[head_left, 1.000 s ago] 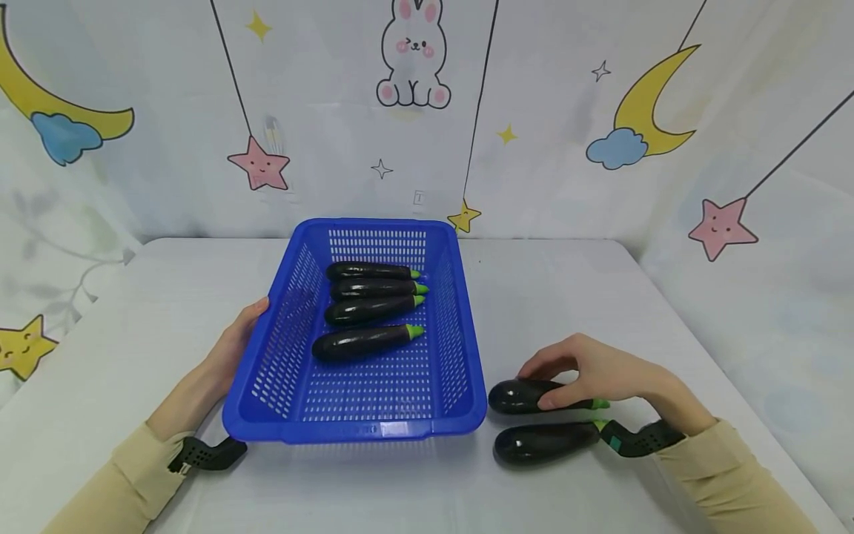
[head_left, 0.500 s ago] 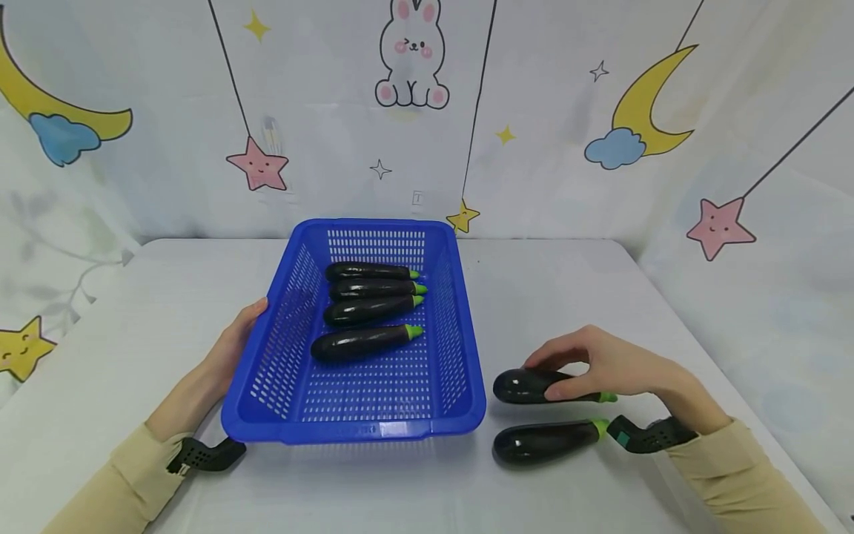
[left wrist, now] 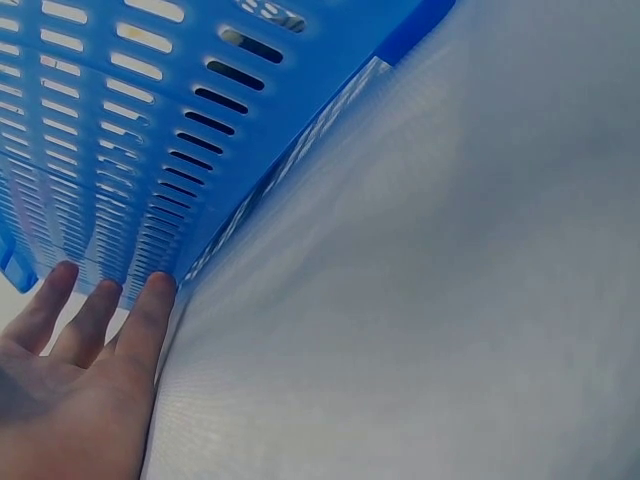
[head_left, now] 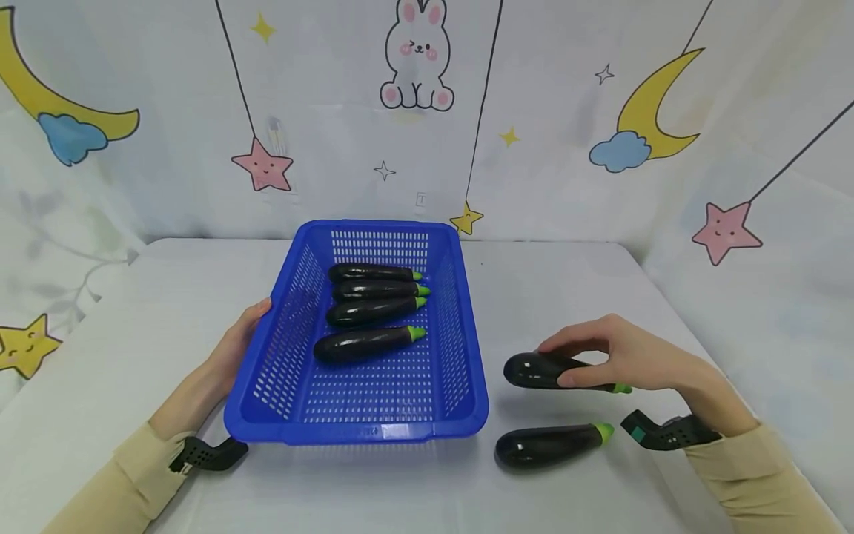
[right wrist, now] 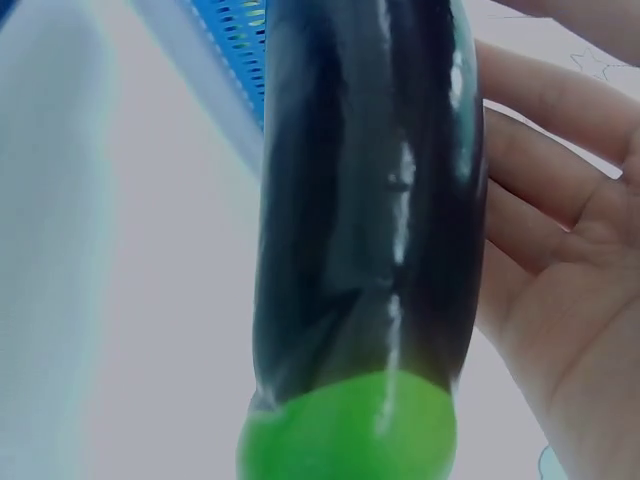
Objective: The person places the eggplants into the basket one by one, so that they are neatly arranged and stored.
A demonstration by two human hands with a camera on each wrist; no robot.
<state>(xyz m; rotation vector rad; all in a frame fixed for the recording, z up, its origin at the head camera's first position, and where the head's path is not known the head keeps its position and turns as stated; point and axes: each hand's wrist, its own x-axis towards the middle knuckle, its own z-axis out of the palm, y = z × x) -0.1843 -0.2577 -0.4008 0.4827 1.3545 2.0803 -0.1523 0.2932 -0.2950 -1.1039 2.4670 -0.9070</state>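
Note:
My right hand (head_left: pixel 637 356) pinches an eggplant (head_left: pixel 534 371), thumb on the near side and fingers on the far side. This dark, glossy eggplant has a green stem end (right wrist: pixel 350 430), and it is held over the table right of the blue basket (head_left: pixel 356 432). Another eggplant (head_left: pixel 547 447) lies on the table below it, stem to the right. My left hand (head_left: pixel 233 345) rests against the basket's left outer side. In the left wrist view, its fingers (left wrist: pixel 145 325) extend straight to the slotted wall. Inside the basket, several eggplants (head_left: pixel 363 344) lie crosswise, green ends to the right.
A white cloth covers the table (head_left: pixel 567 274). Behind it hangs a pale backdrop printed with a rabbit (head_left: pixel 417 63), moons and stars. A black wrist camera (head_left: pixel 674 432) sits beside my right wrist, and another (head_left: pixel 210 453) beside my left.
My right hand has lifted the eggplant and moved it away from the other table eggplant, slightly to the right. My left hand and the basket stay in place.

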